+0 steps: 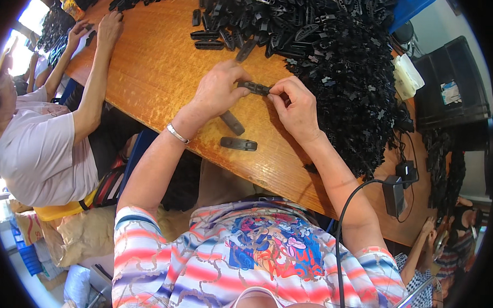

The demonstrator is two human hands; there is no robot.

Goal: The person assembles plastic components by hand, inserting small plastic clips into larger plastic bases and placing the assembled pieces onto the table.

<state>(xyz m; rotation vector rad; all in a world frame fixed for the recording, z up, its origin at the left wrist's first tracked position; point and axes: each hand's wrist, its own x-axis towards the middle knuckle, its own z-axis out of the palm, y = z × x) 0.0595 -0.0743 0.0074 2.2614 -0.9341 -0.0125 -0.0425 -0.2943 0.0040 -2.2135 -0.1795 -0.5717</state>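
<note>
My left hand (219,90) and my right hand (297,107) meet over the wooden table (157,64), both pinching one small black plastic part (254,88) between their fingertips. A silver bracelet sits on my left wrist. Just below the hands, two more black oblong parts (238,144) lie loose on the wood. A big heap of black plastic parts (342,65) rises right behind and to the right of my right hand.
A co-worker in a white shirt (37,146) sits at my left, hands (107,27) on the table's far end. Another person's hands (431,231) show at lower right. A black power adapter (394,194) with cable lies near the table edge. A white container (408,75) stands beyond the heap.
</note>
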